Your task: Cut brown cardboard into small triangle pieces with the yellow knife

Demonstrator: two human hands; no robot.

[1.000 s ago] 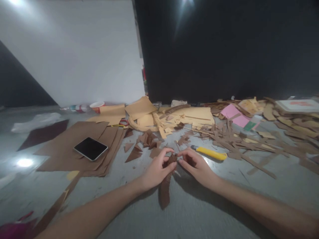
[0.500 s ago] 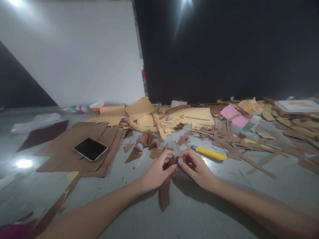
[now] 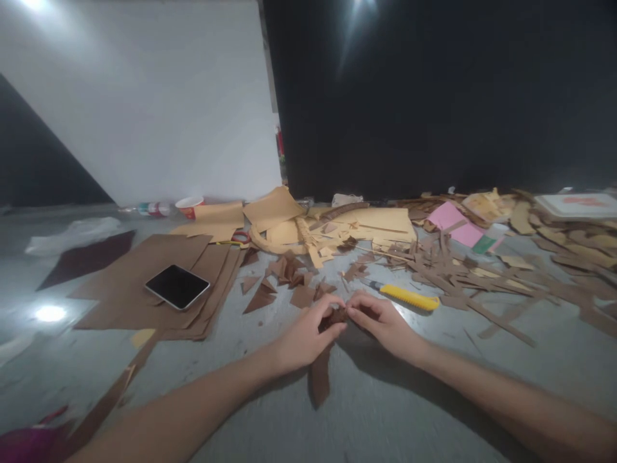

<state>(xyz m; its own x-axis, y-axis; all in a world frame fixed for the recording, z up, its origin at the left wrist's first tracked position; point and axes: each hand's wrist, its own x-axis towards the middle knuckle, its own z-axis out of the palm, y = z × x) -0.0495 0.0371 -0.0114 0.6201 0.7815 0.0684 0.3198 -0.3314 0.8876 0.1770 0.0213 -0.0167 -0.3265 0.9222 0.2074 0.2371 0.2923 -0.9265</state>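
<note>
A strip of brown paper (image 3: 319, 379) hangs down toward me from my left hand (image 3: 308, 337), its upper end crumpled or folded between thumb and fingers. Opposite it, my right hand (image 3: 380, 321) pinches at the right edge of that crumpled end, fingertips and thumb pressed together. The two hands nearly meet, and the fingers hide part of the folded piece. Just beyond my right hand lies a yellow utility knife (image 3: 409, 297) with its blade toward the left. Small brown paper triangles (image 3: 261, 298) are scattered past my left hand.
Left, a phone (image 3: 177, 286) rests on stacked brown sheets (image 3: 116, 283). Behind are tan sheets (image 3: 274, 207), scissors (image 3: 241, 237) and a paper cup (image 3: 189, 206). Brown strips and scraps (image 3: 448, 276) cover the right, with pink paper (image 3: 453, 224) and a white tray (image 3: 576, 206).
My right hand's thumb and fingers have closed together and moved slightly left onto the crumpled end. My left hand keeps its grip on the brown strip.
</note>
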